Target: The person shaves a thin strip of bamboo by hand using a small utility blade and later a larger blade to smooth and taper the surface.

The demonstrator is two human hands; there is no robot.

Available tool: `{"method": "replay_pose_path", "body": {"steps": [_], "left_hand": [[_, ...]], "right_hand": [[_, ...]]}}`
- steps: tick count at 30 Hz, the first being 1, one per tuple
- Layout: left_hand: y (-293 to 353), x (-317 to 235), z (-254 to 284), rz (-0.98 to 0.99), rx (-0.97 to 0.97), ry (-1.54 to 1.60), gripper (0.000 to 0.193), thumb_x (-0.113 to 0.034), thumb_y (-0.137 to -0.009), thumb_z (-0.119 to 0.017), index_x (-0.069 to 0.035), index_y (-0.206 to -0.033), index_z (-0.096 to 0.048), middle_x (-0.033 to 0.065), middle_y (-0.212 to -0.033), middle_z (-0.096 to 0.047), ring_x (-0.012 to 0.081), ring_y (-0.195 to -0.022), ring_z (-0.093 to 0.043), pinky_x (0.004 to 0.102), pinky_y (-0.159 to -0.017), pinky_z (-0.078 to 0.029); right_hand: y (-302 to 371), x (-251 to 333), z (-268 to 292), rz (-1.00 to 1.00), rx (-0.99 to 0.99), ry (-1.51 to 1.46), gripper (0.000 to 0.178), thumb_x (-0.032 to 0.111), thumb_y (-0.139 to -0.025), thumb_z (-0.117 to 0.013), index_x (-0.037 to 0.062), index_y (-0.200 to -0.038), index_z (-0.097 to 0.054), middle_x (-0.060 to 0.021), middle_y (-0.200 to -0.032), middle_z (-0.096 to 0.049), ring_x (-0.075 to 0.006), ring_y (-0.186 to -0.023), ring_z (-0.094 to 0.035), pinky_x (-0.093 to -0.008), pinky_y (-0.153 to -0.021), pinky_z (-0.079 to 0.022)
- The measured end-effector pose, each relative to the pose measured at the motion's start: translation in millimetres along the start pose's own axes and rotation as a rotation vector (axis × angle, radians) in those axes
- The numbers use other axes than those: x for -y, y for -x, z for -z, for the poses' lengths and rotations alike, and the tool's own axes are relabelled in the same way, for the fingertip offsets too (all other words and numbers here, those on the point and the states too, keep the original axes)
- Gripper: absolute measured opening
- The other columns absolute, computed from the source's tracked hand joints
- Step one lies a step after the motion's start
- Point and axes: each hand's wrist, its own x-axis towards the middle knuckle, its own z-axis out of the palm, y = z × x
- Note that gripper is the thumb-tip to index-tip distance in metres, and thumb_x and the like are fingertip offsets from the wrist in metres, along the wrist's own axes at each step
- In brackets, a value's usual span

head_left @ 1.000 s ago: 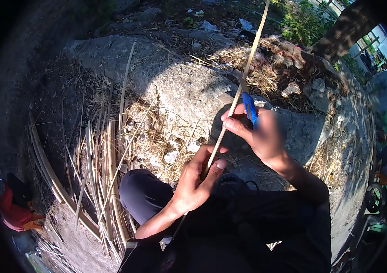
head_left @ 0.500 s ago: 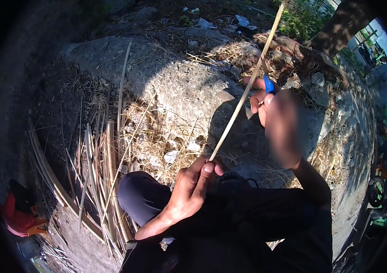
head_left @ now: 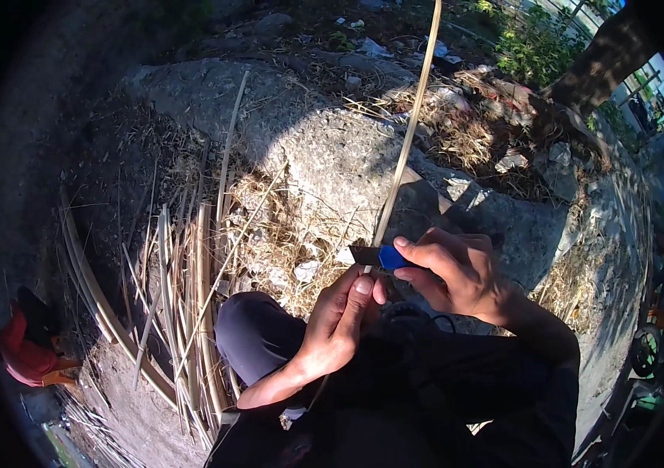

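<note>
Between the thumb and fingers of my left hand (head_left: 337,327), the lower end of a long, pale bamboo strip (head_left: 408,140) is pinched. The strip slants up and slightly right, past the top of the picture. My right hand (head_left: 461,274) grips a blue utility knife (head_left: 393,257). Its dark, broad blade (head_left: 364,256) lies across the strip just above my left fingertips. Whether the edge has cut into the strip cannot be seen.
A bundle of pale strips and rods (head_left: 199,312) lies left of my knee (head_left: 258,331). Curved poles (head_left: 90,288) rest farther left. Dry shavings (head_left: 293,234) and a large stone slab (head_left: 332,148) lie ahead. A tree trunk (head_left: 601,58) stands far right, a red object (head_left: 28,347) at lower left.
My right hand has come down and left with the knife, from beside the strip's upper part to its lower end. The strip now stands more upright; my left hand keeps hold of it.
</note>
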Motion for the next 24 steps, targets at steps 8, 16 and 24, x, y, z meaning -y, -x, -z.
{"method": "replay_pose_path", "body": {"steps": [8,16,24], "left_hand": [[2,1,5,0.022,0.058,0.072,0.037,-0.036,-0.117,-0.038,-0.008,-0.098,-0.052,-0.0068,-0.065,-0.037,0.0033,-0.053,-0.030,0.0237,-0.050,-0.026],[1,5,2,0.055,0.084,0.004,0.038,-0.038,-0.116,-0.039,-0.008,-0.095,-0.049,-0.0069,-0.064,-0.033,0.0041,-0.050,-0.027,0.0244,-0.048,-0.025],[4,22,1,0.045,0.061,-0.239,0.035,-0.035,-0.116,-0.043,-0.009,-0.094,-0.052,-0.0069,-0.065,-0.037,0.0035,-0.053,-0.033,0.0242,-0.050,-0.027]], "right_hand": [[-6,4,-1,0.034,-0.074,-0.024,0.043,0.018,-0.084,-0.087,0.0112,-0.125,-0.074,-0.0015,-0.074,-0.063,-0.0161,-0.055,-0.064,-0.0304,-0.048,-0.050],[-16,-12,15,-0.028,-0.212,0.043,0.030,0.011,-0.084,-0.086,0.0058,-0.112,-0.077,-0.0073,-0.078,-0.070,-0.0207,-0.059,-0.068,-0.0319,-0.050,-0.052],[-23,-61,48,-0.341,-0.338,0.072,0.019,0.008,-0.094,-0.078,0.0008,-0.109,-0.070,-0.0163,-0.100,-0.078,-0.0287,-0.090,-0.079,-0.0345,-0.077,-0.060]]}}
